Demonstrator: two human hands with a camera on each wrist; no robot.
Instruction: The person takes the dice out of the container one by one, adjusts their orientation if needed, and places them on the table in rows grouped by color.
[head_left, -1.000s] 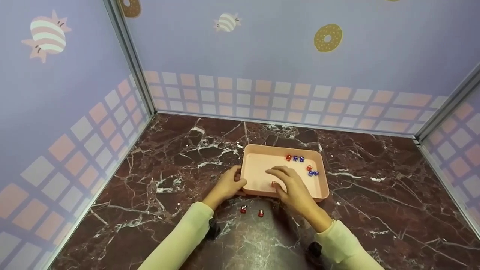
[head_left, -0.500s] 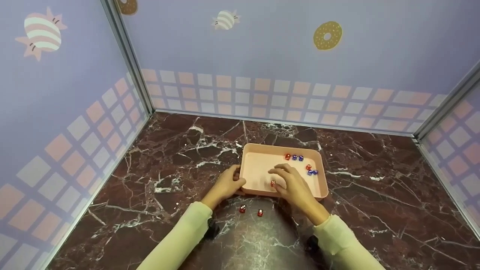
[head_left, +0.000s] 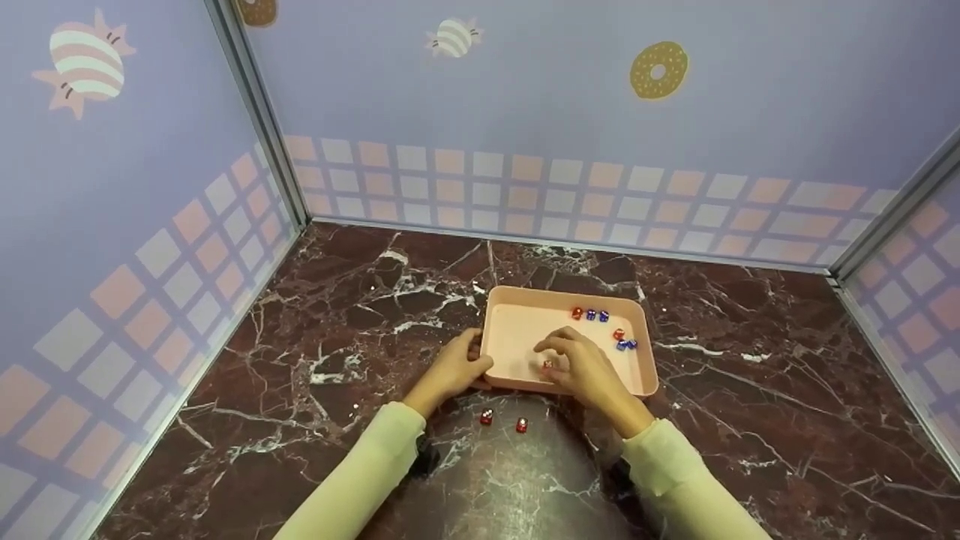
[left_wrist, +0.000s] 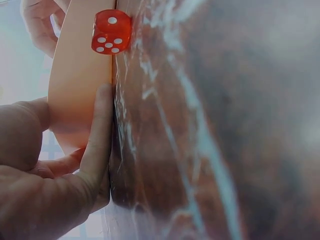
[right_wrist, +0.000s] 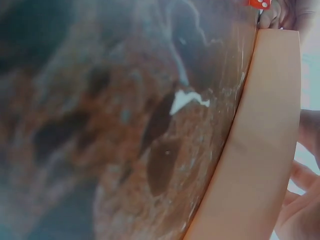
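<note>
My left hand [head_left: 454,367] grips the left end of a shallow peach tray [head_left: 517,297], thumb at the rim. In the left wrist view its fingers [left_wrist: 102,120] lie along the tray's outer wall, close to the tabletop. My right hand [head_left: 589,371] reaches over the tray's front wall with bent fingers. Its thumb tip is right at a red die [head_left: 547,365] near the tray's front; I cannot tell whether the fingers pinch it. Inside the tray, a red die [head_left: 577,313] and two blue dice [head_left: 598,316] line the back; another red die [head_left: 619,334] and blue dice [head_left: 626,345] sit at the right.
Two more red dice lie in front of the tray, a left one [head_left: 487,417] and a right one [head_left: 522,425]. The tabletop [head_left: 375,330] is dark red marble. Patterned panels [head_left: 480,97] enclose it at the back and sides.
The right wrist has shifted slightly left, while its fingertips stay by the red die in the tray. My left hand, the tray and the other dice keep their places.
</note>
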